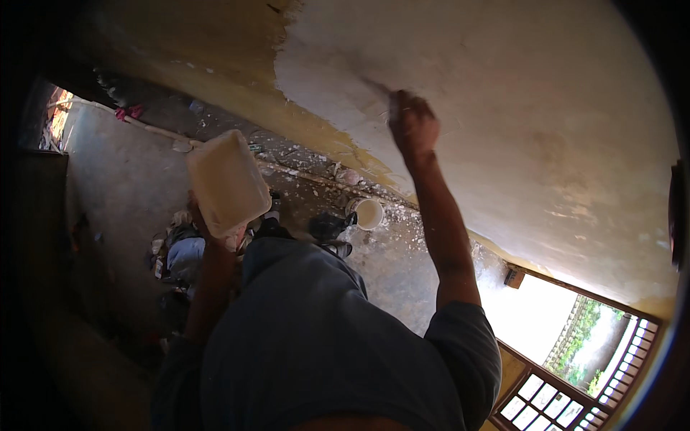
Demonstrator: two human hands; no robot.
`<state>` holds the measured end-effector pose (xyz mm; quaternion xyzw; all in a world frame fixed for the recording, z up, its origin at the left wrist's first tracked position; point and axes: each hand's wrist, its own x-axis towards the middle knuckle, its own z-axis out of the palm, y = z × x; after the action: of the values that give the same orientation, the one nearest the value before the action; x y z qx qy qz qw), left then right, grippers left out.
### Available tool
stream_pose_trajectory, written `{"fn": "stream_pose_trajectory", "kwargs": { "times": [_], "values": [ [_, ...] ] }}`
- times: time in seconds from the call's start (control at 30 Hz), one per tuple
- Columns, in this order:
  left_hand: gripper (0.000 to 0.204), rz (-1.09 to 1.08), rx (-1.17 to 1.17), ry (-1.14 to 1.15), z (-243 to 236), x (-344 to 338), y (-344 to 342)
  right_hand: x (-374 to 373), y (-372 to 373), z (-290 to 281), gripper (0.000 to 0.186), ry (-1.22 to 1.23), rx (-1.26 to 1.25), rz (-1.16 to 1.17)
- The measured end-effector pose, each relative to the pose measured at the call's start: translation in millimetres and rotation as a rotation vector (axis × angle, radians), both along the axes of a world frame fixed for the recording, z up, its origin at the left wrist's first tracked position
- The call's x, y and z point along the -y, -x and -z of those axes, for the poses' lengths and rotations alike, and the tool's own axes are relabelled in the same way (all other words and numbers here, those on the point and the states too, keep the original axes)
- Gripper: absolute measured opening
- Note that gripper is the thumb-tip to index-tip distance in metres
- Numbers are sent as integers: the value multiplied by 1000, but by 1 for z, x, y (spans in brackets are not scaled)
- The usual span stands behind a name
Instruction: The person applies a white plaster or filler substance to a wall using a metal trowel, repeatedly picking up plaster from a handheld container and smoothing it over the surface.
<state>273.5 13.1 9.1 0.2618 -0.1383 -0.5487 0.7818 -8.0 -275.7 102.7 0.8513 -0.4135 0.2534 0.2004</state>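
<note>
My left hand [205, 224] grips a pale rectangular plastic tub [228, 185] by its lower left side. The tub is tilted toward me, and most of the fingers are hidden behind it. My right hand [417, 128] is raised to the wall, closed round the handle of a thin hand tool [376, 87]. Motion smears the tool, so I cannot tell whether it is a brush or a scraper. Around it the wall carries a whitish coat [496, 93] with a ragged edge against yellowish-brown wall [230, 75] on the left.
A white bucket [369, 213] stands on the floor near the wall's foot, beside a black bag-like bundle [327, 225]. A long pole [162, 131] lies along the wall among white splashes. Cloths and clutter [185, 257] lie at lower left. A barred window [575, 366] is at lower right.
</note>
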Motion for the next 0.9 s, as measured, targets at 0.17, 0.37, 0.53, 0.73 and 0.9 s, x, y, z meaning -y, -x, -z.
{"fn": "stream_pose_trajectory", "kwargs": {
  "times": [0.17,0.37,0.53,0.73,0.9],
  "values": [
    [56,40,-200,-32,6,3,-3,-37,34,-140,13,-59,403,-85],
    [55,-21,-105,-72,7,9,6,-66,29,51,8,-252,10,-71],
    [54,-81,-59,-181,-3,4,6,-41,32,158,11,-285,-108,-87],
    [51,-47,121,-28,37,-11,-5,-29,41,126,5,-190,-80,39],
    [50,-39,143,-20,65,-9,-12,-34,54,64,9,-38,-101,65]
  ]
}}
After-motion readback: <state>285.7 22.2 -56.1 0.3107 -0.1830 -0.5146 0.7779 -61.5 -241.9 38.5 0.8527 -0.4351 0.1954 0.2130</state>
